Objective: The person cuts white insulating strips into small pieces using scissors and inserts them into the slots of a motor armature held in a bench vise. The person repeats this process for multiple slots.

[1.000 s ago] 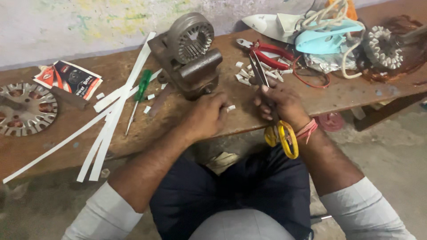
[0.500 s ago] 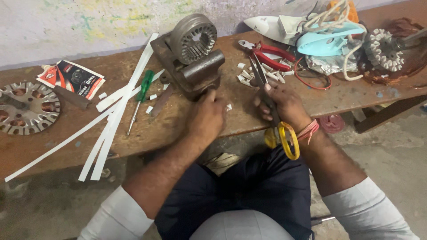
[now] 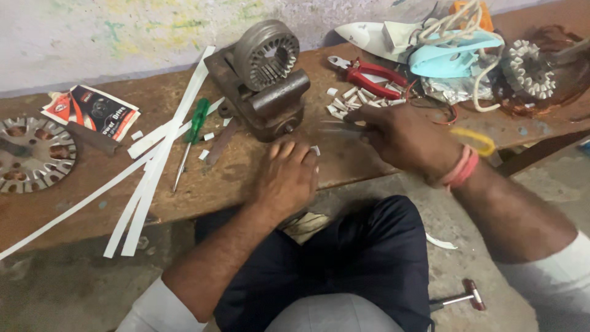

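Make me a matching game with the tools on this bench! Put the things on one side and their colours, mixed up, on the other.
Things:
1. screwdriver handle
2. pliers handles
3. long strips
4. scissors handle by the right hand

Colours:
A. white
B. yellow
C. green
D. red

Right pairs: 1-C, 2-D, 3-A, 4-B

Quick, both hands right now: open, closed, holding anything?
Left hand: flat on the bench, fingers loosely spread, holding nothing visible.
Right hand: closed on scissors with yellow handles.
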